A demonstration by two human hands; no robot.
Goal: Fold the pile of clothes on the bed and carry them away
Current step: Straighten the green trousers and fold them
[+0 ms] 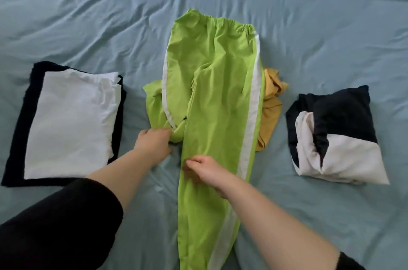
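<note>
We're mid-fold on the trousers (220, 93), laid centre of the bed (309, 15): left hand (154, 143) grips the bunched under-leg, right hand (205, 170) pinches the top leg's edge; next, probably straighten and align the legs.

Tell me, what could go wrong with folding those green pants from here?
The left hand grips a bunched, twisted leg of the green track pants while the right hand pinches the other leg; folding now could trap creases. The mustard garment lies partly under the pants and might get dragged along or folded in. The black-and-white bundle on the right looks loosely folded and may come apart when carried.
</note>
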